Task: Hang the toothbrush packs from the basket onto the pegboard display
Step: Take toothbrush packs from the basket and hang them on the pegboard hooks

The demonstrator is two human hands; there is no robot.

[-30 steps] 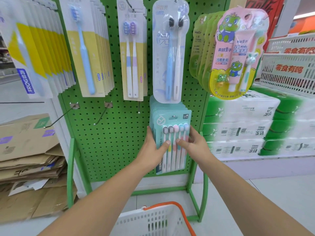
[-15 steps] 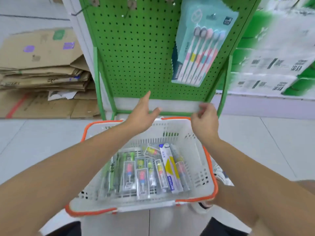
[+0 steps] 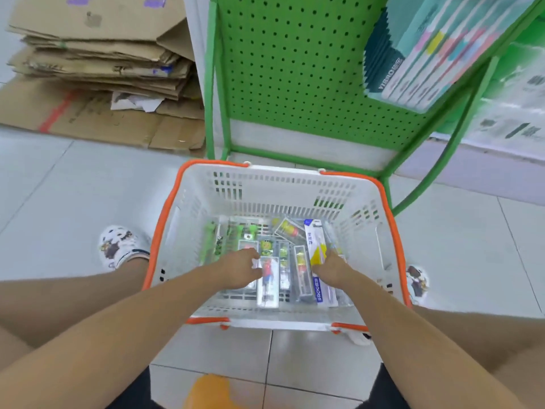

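Note:
A white basket with an orange rim (image 3: 392, 219) stands on the floor below the green pegboard (image 3: 295, 63). Several toothbrush packs lie flat in its bottom. My left hand (image 3: 239, 268) is down inside and its fingers curl onto a clear pack with a red brush (image 3: 267, 286). My right hand (image 3: 331, 268) is also inside, its fingers on a white and yellow pack (image 3: 316, 245) marked FROG. How firmly either hand holds its pack is hard to see. A teal multi-brush pack (image 3: 436, 51) hangs on the board at upper right.
Flattened cardboard boxes (image 3: 97, 54) are stacked on the floor to the left of the stand. The stand's green frame legs (image 3: 436, 169) reach down beside the basket. My feet (image 3: 118, 246) flank the basket on grey floor tiles.
My view tilted down from the pegboard to the basket. Both hands left the hung teal pack, dropped over the basket rim and now reach among the packs inside.

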